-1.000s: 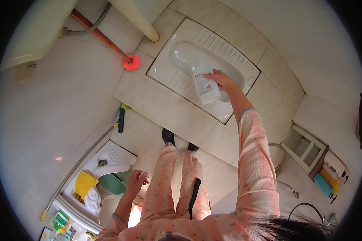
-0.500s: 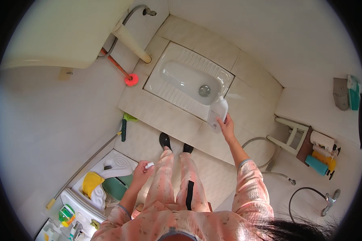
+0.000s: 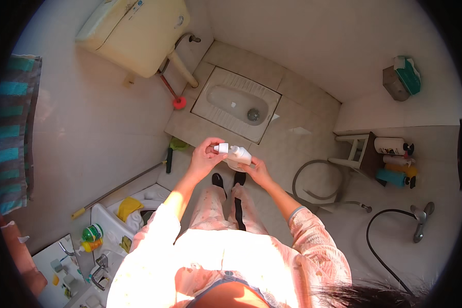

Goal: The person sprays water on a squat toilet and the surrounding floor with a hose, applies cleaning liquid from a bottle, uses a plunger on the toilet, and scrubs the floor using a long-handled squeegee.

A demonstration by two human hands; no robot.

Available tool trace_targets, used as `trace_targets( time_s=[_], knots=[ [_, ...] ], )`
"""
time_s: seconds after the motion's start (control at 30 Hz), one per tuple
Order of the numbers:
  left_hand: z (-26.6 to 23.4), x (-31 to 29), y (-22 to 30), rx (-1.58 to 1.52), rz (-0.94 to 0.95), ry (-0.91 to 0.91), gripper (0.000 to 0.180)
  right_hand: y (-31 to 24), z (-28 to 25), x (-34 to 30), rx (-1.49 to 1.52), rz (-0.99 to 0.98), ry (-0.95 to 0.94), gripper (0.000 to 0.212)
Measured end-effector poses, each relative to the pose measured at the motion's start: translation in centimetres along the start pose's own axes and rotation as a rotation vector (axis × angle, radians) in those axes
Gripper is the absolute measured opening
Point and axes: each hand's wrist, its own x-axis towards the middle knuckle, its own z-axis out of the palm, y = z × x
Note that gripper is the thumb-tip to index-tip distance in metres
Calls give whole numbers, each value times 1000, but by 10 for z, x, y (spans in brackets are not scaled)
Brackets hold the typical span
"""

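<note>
In front of my body, over the floor step, both hands are brought close together. My left hand point(image 3: 205, 160) pinches a small white bottle cap point(image 3: 222, 148) between its fingers. Just to the right, my right hand point(image 3: 256, 171) is wrapped round a white plastic bottle point(image 3: 240, 155), tilted with its bare neck toward the cap. Cap and neck are very near each other; whether they touch I cannot tell. Beyond my hands lies a white squat toilet point(image 3: 203, 107) set into the raised tiled floor, with a dark drain hole at its right end.
A cream cistern point(image 3: 149, 38) hangs at the upper left, a red-headed toilet brush point(image 3: 179, 102) below it. The washbasin point(image 3: 103, 218) is lower left, near a long-handled mop point(image 3: 123, 191). On the right stand a stool point(image 3: 355, 149), several pump bottles point(image 3: 395, 178) and a coiled hose point(image 3: 294, 186).
My right hand has drawn the bottle back from above the toilet toward my body. My left hand has come up and inward with the cap, beside the bottle's neck. The view has shifted.
</note>
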Motion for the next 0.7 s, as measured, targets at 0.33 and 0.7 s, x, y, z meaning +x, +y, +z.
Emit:
trace_targets(
  time_s=[0.33, 0.7],
  knots=[
    [5, -71, 31, -96, -30, -147, 35, 2, 4, -69, -168, -271, 32, 34],
    [2, -155, 11, 406, -91, -160, 28, -28, 53, -153, -638, -274, 111, 33]
  ],
)
